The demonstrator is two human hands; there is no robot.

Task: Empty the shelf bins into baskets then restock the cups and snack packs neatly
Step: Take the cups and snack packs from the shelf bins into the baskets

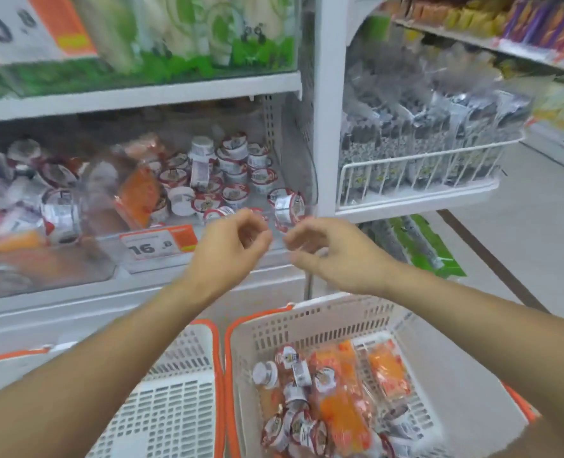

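Observation:
A clear shelf bin (284, 153) holds several small red-and-white lidded cups (231, 180) and orange snack packs (138, 196). Both hands hover just in front of the bin's front wall. My left hand (231, 246) and my right hand (327, 252) are close together with fingers loosely curled, and I see nothing held in either. One cup (289, 206) lies on its side just above my fingers. Below my arms, the right white basket (333, 320) with orange trim holds several cups (294, 421) and orange packs (343, 408).
A second white basket (175, 411) stands at the left of the first, with nothing seen inside. A price tag (158, 244) hangs on the shelf edge. A wire rack of dark packets (419, 153) juts out to the right. Green-and-white packs (188, 34) fill the shelf above.

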